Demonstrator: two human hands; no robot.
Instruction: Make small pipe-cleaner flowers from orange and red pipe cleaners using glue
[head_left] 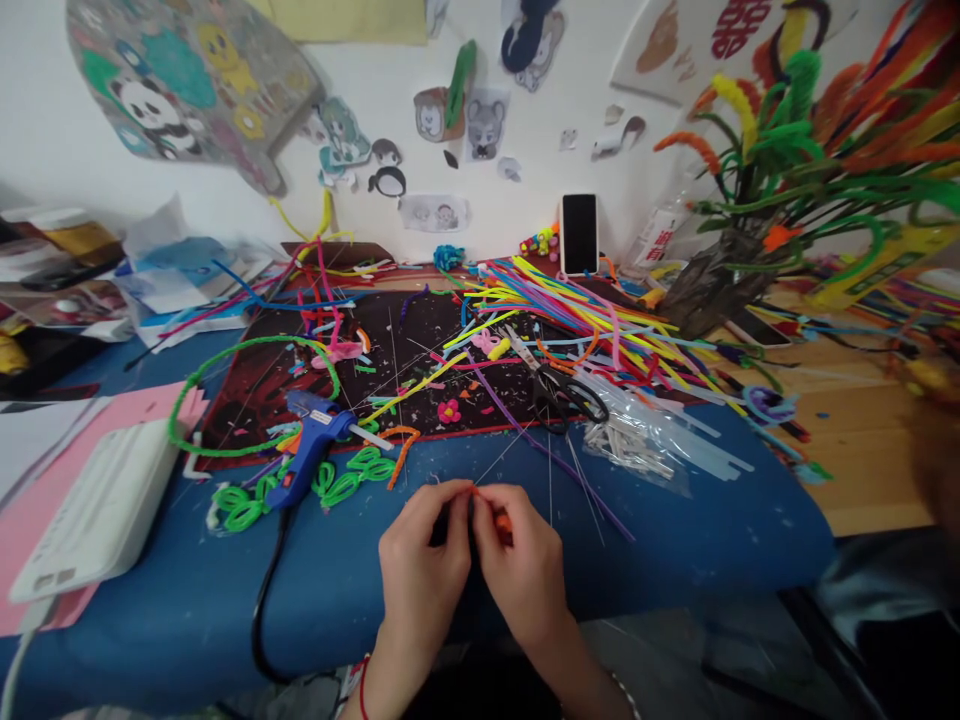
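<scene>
My left hand (425,550) and my right hand (521,560) meet at the fingertips over the front of the blue tabletop. Both are closed in a pinch on an orange pipe cleaner (503,523); a bit of it shows at the joined fingertips and more inside the right hand's fingers. Most of the piece is hidden by the fingers. Left of my hands lie a blue glue gun (311,450) and green looped pipe cleaners (337,484). A purple pipe cleaner (555,460) runs past on the right. Black-handled scissors (559,390) lie farther back on the dark mat.
A heap of colourful pipe cleaners (570,310) covers the mat's back right. A bag of white sticks (637,445) lies nearer. A phone (579,235) leans on the wall. At left sits a white power strip (97,510); the glue gun's cord (262,600) hangs over the front edge.
</scene>
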